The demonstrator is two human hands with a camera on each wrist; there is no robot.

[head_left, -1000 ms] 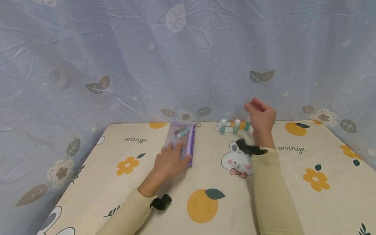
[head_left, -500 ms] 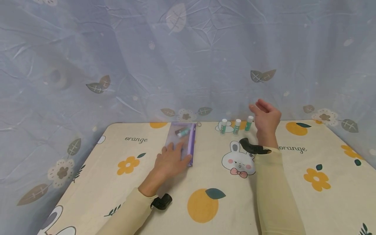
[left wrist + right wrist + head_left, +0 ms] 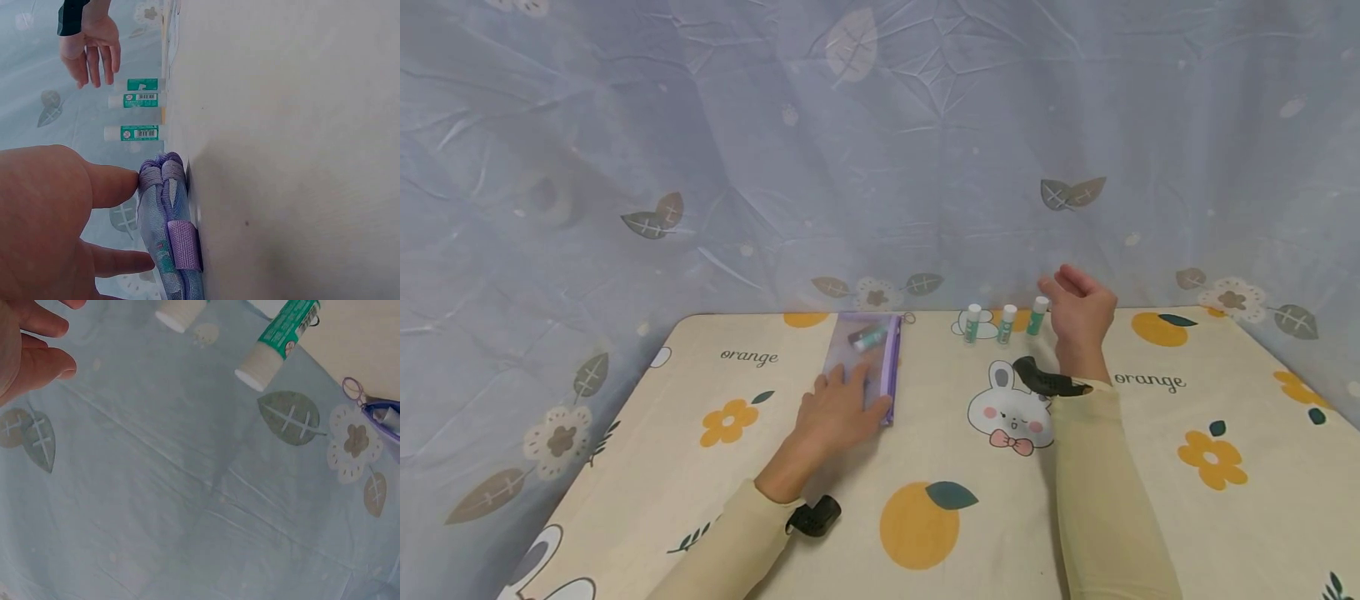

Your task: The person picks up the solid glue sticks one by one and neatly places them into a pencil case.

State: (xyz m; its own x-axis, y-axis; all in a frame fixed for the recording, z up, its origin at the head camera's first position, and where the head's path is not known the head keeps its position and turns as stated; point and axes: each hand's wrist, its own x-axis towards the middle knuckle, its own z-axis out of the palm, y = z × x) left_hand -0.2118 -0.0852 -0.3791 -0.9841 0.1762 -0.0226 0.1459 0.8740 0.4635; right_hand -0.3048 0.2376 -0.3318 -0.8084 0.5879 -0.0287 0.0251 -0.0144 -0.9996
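In the head view my left hand [image 3: 837, 414] rests on a translucent pouch [image 3: 846, 357] with a purple zip edge, fingers spread across its near part. A glue stick [image 3: 871, 337] with a green label shows through the pouch, beside something dark. To the right, three glue sticks stand upright in a row at the back: the left one [image 3: 972, 325], the middle one [image 3: 1006, 326] and the right one [image 3: 1037, 317]. My right hand [image 3: 1081, 315] is raised just right of the row, fingers loosely bent, with nothing held. The left wrist view shows the pouch [image 3: 169, 212] edge-on under thumb and finger.
A patterned cloth [image 3: 917, 525] covers the table. Behind its back edge hangs a grey-blue curtain [image 3: 880, 167], close behind the glue sticks. A small ring [image 3: 909, 317] sits at the far end of the pouch's zip.
My right hand has shifted right, away from the right glue stick, which now shows fully, and has then dropped slightly. The left hand and the pouch have stayed in place.
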